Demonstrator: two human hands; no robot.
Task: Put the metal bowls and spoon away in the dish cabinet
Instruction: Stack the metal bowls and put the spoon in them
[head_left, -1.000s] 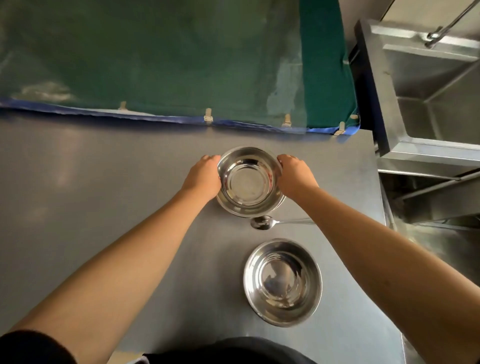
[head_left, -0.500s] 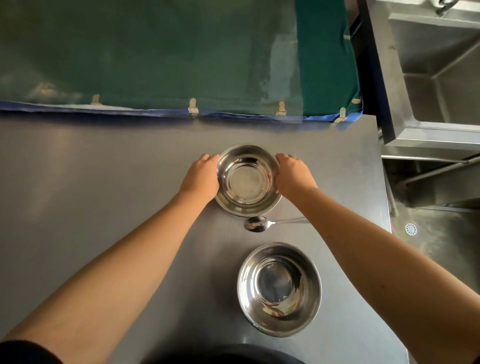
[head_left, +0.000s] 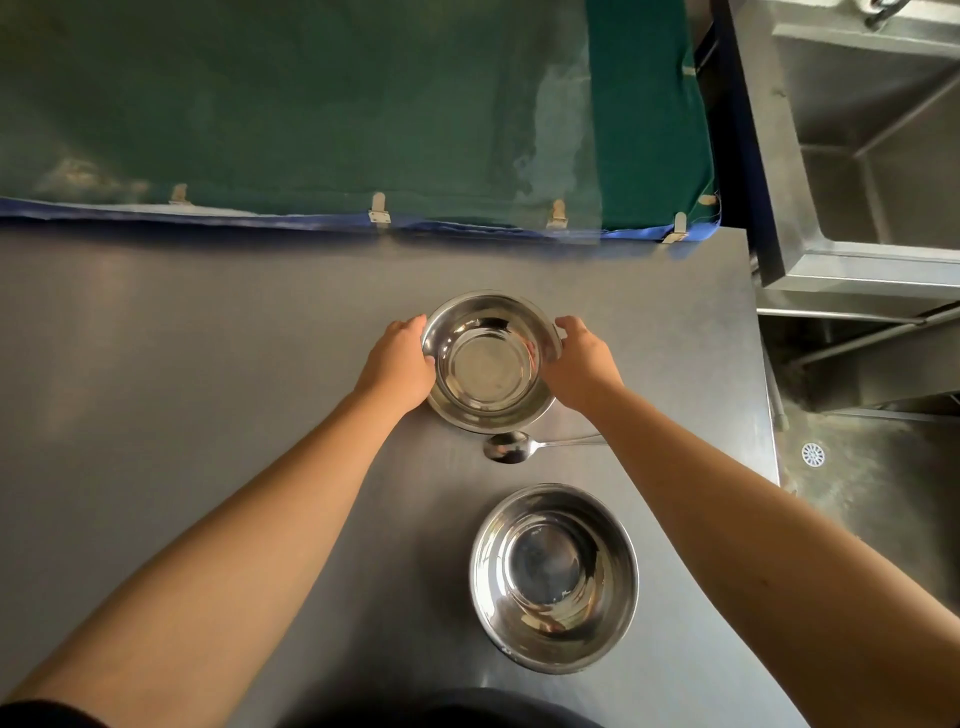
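A shiny metal bowl (head_left: 488, 364) sits on the steel counter (head_left: 182, 374), far from me. My left hand (head_left: 397, 366) grips its left rim and my right hand (head_left: 582, 364) grips its right rim. Just in front of it lies a metal spoon (head_left: 511, 447), bowl end to the left, its handle running right under my right forearm. A second, larger metal bowl (head_left: 553, 577) stands nearer to me, untouched. No dish cabinet is in view.
A green cloth (head_left: 311, 104) with a blue hem and small clips covers the area behind the counter. A steel sink (head_left: 857, 156) stands to the right beyond the counter's right edge, with a floor drain (head_left: 813, 454) below.
Both hands stay on the far bowl's rim. The view has tilted down slightly, so the near bowl and the floor drain show more fully.
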